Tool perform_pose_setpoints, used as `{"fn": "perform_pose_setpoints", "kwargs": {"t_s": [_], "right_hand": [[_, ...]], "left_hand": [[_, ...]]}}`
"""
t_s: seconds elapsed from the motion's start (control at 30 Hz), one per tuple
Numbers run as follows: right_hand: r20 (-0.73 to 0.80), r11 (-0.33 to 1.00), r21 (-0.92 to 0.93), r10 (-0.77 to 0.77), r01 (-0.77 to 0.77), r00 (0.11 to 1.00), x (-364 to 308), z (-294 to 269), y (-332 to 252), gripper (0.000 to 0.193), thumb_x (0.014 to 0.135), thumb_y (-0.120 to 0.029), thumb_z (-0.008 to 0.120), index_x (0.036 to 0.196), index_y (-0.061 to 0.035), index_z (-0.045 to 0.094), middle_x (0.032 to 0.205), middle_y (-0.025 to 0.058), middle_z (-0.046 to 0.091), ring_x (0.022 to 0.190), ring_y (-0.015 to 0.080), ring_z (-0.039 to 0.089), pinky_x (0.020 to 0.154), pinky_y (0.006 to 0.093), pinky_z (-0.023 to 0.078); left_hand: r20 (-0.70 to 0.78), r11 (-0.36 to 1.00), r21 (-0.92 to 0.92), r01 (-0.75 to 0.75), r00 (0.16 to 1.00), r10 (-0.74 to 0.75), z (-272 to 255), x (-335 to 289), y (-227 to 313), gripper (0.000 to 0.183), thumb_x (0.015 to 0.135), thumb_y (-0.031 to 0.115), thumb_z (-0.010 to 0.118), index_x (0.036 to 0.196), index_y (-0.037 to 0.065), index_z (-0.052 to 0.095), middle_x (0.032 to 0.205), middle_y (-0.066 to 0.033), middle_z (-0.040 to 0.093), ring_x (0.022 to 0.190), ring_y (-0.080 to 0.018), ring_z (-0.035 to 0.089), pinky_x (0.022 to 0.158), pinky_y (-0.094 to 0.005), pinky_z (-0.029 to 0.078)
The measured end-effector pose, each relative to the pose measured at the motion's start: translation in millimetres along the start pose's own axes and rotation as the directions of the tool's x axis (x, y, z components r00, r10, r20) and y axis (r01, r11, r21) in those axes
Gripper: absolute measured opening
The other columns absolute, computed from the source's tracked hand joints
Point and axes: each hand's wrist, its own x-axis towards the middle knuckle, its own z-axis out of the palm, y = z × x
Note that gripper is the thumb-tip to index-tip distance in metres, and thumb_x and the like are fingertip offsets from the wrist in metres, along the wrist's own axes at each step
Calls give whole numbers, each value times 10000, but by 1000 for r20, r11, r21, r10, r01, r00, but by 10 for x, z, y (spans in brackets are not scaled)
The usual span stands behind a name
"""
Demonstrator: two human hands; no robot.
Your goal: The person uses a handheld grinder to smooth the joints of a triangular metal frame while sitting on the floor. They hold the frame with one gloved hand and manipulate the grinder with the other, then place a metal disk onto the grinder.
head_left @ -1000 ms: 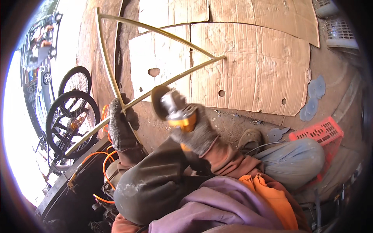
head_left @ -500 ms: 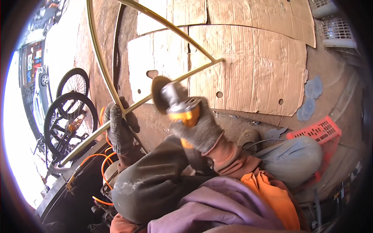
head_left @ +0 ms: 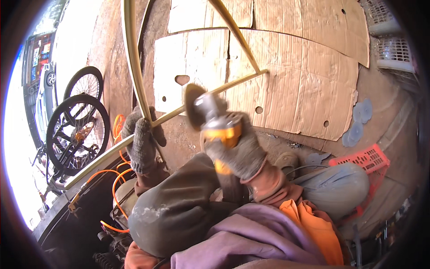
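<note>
My left hand (head_left: pixel 141 145), in a grey knit glove, is closed around a gold-coloured metal tube frame (head_left: pixel 136 67) close to one of its joints. The long tubes slant across the view and meet at corners. My right hand (head_left: pixel 245 154), gloved the same way, grips an angle grinder (head_left: pixel 223 131) with a yellow and black body. Its round brown disc (head_left: pixel 193 107) lies over the lower tube, to the right of the joint. The disc looks smeared, and whether it touches the metal I cannot tell.
Flattened cardboard sheets (head_left: pixel 291 85) cover the ground ahead. Right of them lie blue-grey discs (head_left: pixel 354 132) and a red plastic crate (head_left: pixel 363 158). Light plastic baskets (head_left: pixel 394 51) stand far right. At left are a bicycle (head_left: pixel 80 130) and an orange hose (head_left: pixel 114 190).
The tube frame, both hands and the grinder appear slightly farther right, as does the cardboard, so the view has shifted. Both grips stay the same.
</note>
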Motion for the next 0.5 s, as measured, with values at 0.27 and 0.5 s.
{"fn": "perform_pose_setpoints", "kwargs": {"t_s": [0.27, 0.5], "right_hand": [[-95, 1000, -18, -3, 1, 995, 9, -280, 15, 578, 780, -83, 834, 1231, -93, 473, 1113, 105, 640, 970, 171, 655, 824, 319, 572], [-206, 994, -49, 83, -95, 975, 50, -435, -82, 585, 778, -88, 832, 1215, -72, 443, 1061, 100, 647, 896, 164, 662, 774, 323, 574]], "left_hand": [[45, 1000, 7, -11, 999, 10, 28, 86, 83, 322, 985, 261, 584, 1078, -44, 625, 625, -65, 555, 424, -120, 458, 411, -258, 344], [-22, 998, 54, -16, 1000, 17, 65, -10, 74, 359, 989, 293, 601, 1105, -46, 621, 600, -57, 534, 423, -122, 465, 398, -260, 353]]}}
